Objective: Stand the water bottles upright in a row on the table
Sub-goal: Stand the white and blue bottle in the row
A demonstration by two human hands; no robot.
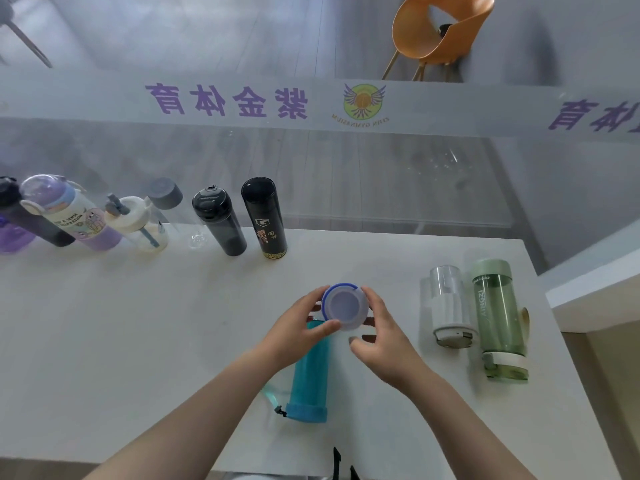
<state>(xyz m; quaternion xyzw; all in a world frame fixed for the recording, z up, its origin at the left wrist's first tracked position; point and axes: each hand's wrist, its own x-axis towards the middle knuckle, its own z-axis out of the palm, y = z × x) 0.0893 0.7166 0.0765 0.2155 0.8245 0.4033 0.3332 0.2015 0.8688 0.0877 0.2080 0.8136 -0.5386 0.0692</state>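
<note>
A bottle with a pale lilac lid and blue rim [344, 311] faces me end-on above the table's middle; its body is hidden. My left hand [298, 332] grips its left side with thumb and fingers, and my right hand [379, 337] holds its right side with curled fingers. Under my hands a teal bottle [310, 372] lies on the white table [138, 323], cap toward me. At the right lie a clear bottle with a white cap [448, 306] and a green bottle [500, 317]. Several bottles stand upright in a row at the back left, ending with a black flask [265, 218].
A glass partition with purple lettering [228, 100] rises behind the table's far edge. An orange chair [440, 32] stands beyond it. The table's right edge [550, 306] runs close to the green bottle. A black strap [337, 462] shows at the near edge.
</note>
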